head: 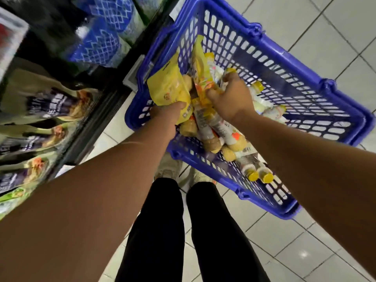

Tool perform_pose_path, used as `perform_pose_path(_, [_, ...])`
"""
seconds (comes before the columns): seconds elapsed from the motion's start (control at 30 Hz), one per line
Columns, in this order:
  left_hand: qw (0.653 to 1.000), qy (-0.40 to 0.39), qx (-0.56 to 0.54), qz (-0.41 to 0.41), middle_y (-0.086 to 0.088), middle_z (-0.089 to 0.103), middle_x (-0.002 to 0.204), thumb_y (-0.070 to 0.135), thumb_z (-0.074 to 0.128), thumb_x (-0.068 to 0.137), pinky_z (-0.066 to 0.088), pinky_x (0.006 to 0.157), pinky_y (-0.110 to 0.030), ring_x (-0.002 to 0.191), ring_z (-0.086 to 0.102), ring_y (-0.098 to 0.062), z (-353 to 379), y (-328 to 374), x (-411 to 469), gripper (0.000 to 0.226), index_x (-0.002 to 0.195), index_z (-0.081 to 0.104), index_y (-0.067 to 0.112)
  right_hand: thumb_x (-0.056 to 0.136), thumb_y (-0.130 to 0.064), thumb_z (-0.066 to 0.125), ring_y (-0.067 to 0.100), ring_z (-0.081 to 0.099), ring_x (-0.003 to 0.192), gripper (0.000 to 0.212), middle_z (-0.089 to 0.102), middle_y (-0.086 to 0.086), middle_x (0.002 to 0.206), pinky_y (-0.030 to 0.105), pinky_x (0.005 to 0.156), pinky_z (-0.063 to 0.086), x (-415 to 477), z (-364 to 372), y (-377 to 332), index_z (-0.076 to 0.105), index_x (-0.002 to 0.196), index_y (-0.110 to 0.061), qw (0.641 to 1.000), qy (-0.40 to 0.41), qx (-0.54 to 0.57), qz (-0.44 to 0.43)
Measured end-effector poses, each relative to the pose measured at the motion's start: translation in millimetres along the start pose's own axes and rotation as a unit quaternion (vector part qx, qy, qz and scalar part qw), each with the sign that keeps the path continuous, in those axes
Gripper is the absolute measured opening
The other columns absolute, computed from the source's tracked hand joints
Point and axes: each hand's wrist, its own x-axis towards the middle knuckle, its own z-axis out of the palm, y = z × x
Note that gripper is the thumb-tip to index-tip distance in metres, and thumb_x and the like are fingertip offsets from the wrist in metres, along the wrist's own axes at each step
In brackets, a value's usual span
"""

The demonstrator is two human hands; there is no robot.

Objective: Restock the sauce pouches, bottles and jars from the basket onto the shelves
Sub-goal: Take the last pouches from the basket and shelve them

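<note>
A blue plastic basket with lattice walls and a thick rolled rim sits on the white tiled floor, just beside the foot of a dark shelf unit. The task's goods are still in it, heaped at the near left end: glossy yellow pouches, squat jars with tan contents, slim clear bottles with round yellow caps lying on their sides, and paler bottles against the far wall. The rest of the basket's bottom shows bare grid. The left hand reaches in over the near rim, knuckles up. Its fingers are curled tight round the lower edge of a crumpled yellow pouch, which stands up out of the pile. The right hand comes in from the right with its palm down. Its thumb presses against the orange-printed face of a tall pouch that leans upright beside the first, and its fingers are hooked over the far side; motion blur hides exactly where they close. Both forearms are bare and stretched out straight. On the shelves at left stand soft purple-and-cream packs and, higher up, blue packs with a white diamond pattern, all smeared by blur. Black trousers and pale shoes show below.
</note>
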Motion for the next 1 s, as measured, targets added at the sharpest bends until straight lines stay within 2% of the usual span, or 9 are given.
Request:
perform_pose_path(0.17, [0.987, 0.094, 0.083, 0.104, -0.008, 0.062, 0.131, 0.037, 0.084, 0.075, 0.051, 0.087, -0.036, 0.119, 0.059, -0.031, 6, -8, 4, 0.07, 0.132, 0.057, 0.009, 0.089, -0.045, 0.069, 0.036, 0.053, 0.124, 0.074, 0.052, 0.017, 0.138, 0.042, 0.095, 0.045, 33, 20, -15, 0.034, 0.143, -0.009, 0.995, -0.069, -0.058, 0.033])
perform_pose_path(0.3, [0.967, 0.056, 0.111, 0.221, -0.004, 0.067, 0.123, 0.024, 0.08, 0.082, 0.043, 0.079, -0.026, 0.11, 0.063, -0.023, 5, -17, -4, 0.05, 0.127, 0.061, 0.013, 0.092, -0.044, 0.065, 0.036, 0.056, 0.119, 0.063, 0.058, 0.016, 0.13, 0.04, 0.089, 0.045, 32, 30, -9, 0.041, 0.138, -0.009, 0.988, -0.091, -0.097, 0.076])
perform_pose_path(0.43, [0.955, 0.013, 0.113, 0.274, 0.016, 0.057, 0.099, 0.016, 0.077, 0.083, 0.041, 0.063, -0.018, 0.089, 0.055, -0.01, 0, -16, -11, 0.052, 0.13, 0.055, 0.02, 0.093, -0.035, 0.063, 0.031, 0.061, 0.106, 0.044, 0.061, 0.01, 0.109, 0.039, 0.086, 0.051, 26, 13, -2, 0.051, 0.127, -0.01, 0.991, -0.096, -0.032, 0.093])
perform_pose_path(0.57, [0.96, -0.024, 0.077, 0.268, 0.018, 0.061, 0.094, 0.017, 0.076, 0.083, 0.043, 0.061, -0.013, 0.082, 0.059, -0.004, -13, -14, -21, 0.049, 0.128, 0.058, 0.02, 0.086, -0.014, 0.073, 0.021, 0.068, 0.087, 0.023, 0.071, 0.008, 0.102, 0.032, 0.073, 0.059, 0, -19, 14, 0.065, 0.108, -0.008, 0.964, -0.124, 0.194, 0.136])
perform_pose_path(0.63, [0.963, -0.041, 0.053, 0.26, 0.018, 0.065, 0.095, 0.019, 0.074, 0.085, 0.047, 0.064, -0.014, 0.085, 0.063, -0.003, -19, -15, -31, 0.04, 0.124, 0.062, 0.022, 0.082, -0.003, 0.072, 0.027, 0.07, 0.092, 0.019, 0.072, 0.014, 0.105, 0.035, 0.077, 0.059, -23, -30, 24, 0.067, 0.1, -0.007, 0.931, -0.13, 0.291, 0.175])
perform_pose_path(0.73, [0.971, -0.083, 0.01, 0.224, 0.011, 0.068, 0.103, 0.022, 0.072, 0.087, 0.057, 0.075, -0.03, 0.1, 0.067, -0.016, -27, -15, -53, 0.031, 0.115, 0.062, 0.029, 0.085, 0.003, 0.067, 0.035, 0.071, 0.101, 0.031, 0.072, 0.022, 0.112, 0.043, 0.085, 0.061, -60, -46, 34, 0.064, 0.115, 0.002, 0.864, -0.152, 0.424, 0.227])
perform_pose_path(0.8, [0.975, -0.123, -0.013, 0.183, 0.001, 0.067, 0.12, 0.025, 0.072, 0.087, 0.057, 0.089, -0.046, 0.109, 0.065, -0.025, -32, -15, -70, 0.036, 0.121, 0.061, 0.028, 0.087, 0.005, 0.064, 0.03, 0.075, 0.092, 0.029, 0.075, 0.017, 0.107, 0.038, 0.073, 0.063, -87, -59, 39, 0.064, 0.115, -0.001, 0.812, -0.166, 0.511, 0.227])
perform_pose_path(0.87, [0.977, -0.148, -0.022, 0.149, -0.001, 0.065, 0.127, 0.026, 0.073, 0.087, 0.054, 0.095, -0.052, 0.112, 0.064, -0.027, -38, -15, -89, 0.035, 0.119, 0.059, 0.032, 0.083, 0.005, 0.067, 0.027, 0.075, 0.094, 0.034, 0.077, 0.011, 0.106, 0.033, 0.071, 0.062, -118, -73, 44, 0.065, 0.114, -0.008, 0.794, -0.188, 0.544, 0.194])
perform_pose_path(1.0, [0.964, -0.23, -0.03, 0.13, -0.002, 0.065, 0.129, 0.019, 0.067, 0.092, 0.055, 0.091, -0.052, 0.112, 0.065, -0.028, -53, -4, -144, 0.041, 0.129, 0.057, 0.032, 0.071, 0.006, 0.073, 0.032, 0.067, 0.115, 0.073, 0.069, 0.012, 0.126, 0.041, 0.088, 0.059, -181, -103, 42, 0.051, 0.137, -0.018, 0.784, -0.257, 0.554, 0.109])
